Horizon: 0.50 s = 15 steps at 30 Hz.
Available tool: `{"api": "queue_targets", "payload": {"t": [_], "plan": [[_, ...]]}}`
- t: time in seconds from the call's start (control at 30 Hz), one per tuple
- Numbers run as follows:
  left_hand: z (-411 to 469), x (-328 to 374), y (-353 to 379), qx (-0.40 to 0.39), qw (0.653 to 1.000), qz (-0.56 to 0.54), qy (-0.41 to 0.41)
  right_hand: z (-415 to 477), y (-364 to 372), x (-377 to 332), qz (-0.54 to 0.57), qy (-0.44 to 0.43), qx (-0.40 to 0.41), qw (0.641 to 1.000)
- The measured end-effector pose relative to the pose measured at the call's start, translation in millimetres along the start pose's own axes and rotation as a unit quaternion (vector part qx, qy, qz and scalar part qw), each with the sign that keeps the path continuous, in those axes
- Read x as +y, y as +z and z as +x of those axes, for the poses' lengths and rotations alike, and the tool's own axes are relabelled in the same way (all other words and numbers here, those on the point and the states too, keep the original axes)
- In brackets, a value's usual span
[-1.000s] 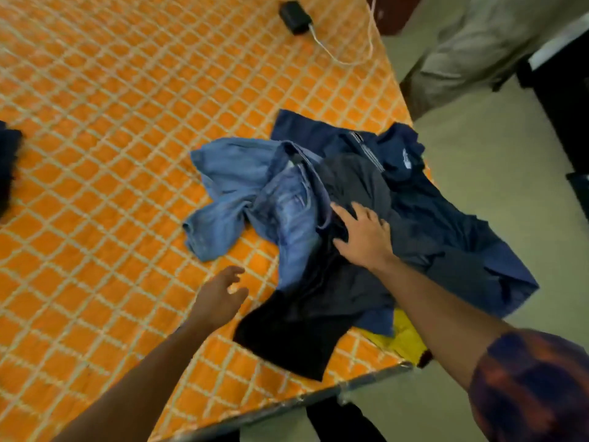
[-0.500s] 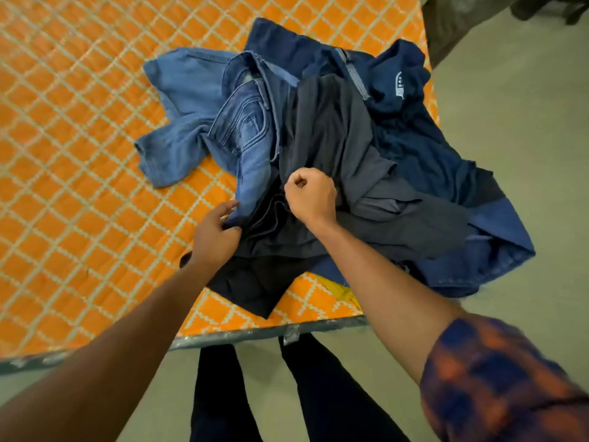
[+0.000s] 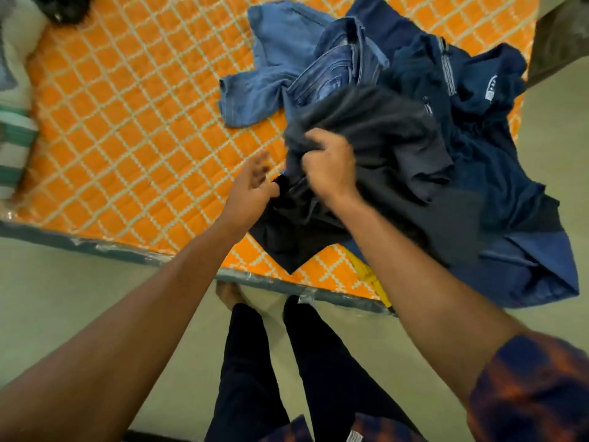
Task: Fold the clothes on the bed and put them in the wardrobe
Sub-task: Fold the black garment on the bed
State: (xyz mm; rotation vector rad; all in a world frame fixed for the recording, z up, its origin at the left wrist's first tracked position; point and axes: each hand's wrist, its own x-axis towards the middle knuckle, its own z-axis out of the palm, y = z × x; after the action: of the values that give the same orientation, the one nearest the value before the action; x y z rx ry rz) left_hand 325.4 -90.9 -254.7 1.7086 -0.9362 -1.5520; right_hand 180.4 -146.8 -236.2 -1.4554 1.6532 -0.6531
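A heap of clothes lies at the near right corner of the orange quilted bed (image 3: 127,132). On top is a dark grey garment (image 3: 376,135); my right hand (image 3: 331,164) grips a bunch of its cloth and lifts it. Beside it, my left hand (image 3: 251,186) has its fingers spread and touches the garment's dark lower edge. Light blue jeans (image 3: 280,62) lie behind the grey garment. A navy garment (image 3: 490,129) with a small white logo lies to the right and hangs over the bed's corner. A bit of yellow cloth (image 3: 369,275) shows under the heap.
The bed's grey edge (image 3: 127,250) runs just in front of my legs. A white and green striped cloth (image 3: 12,135) lies at the far left, with a dark object (image 3: 67,8) above it. Someone's olive trouser leg (image 3: 561,39) stands at the top right on the pale floor.
My right hand has pulled the grey garment up and toward me. My left hand has let go of the cloth and opened its fingers. The view has shifted right and down.
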Motion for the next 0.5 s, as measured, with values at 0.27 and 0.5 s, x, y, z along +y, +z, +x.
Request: {"api": "queue_targets", "payload": {"t": [0.27,0.5], "plan": [[-109,-13,-128,0.096,0.96,0.245,0.1,-65,77,-95,-0.001,-0.085,-0.358,0.93],[-228,-8,-200,0.205,0.978,0.018,-0.011,-116,132,-146,-0.172,-0.357,-0.329,0.857]]}}
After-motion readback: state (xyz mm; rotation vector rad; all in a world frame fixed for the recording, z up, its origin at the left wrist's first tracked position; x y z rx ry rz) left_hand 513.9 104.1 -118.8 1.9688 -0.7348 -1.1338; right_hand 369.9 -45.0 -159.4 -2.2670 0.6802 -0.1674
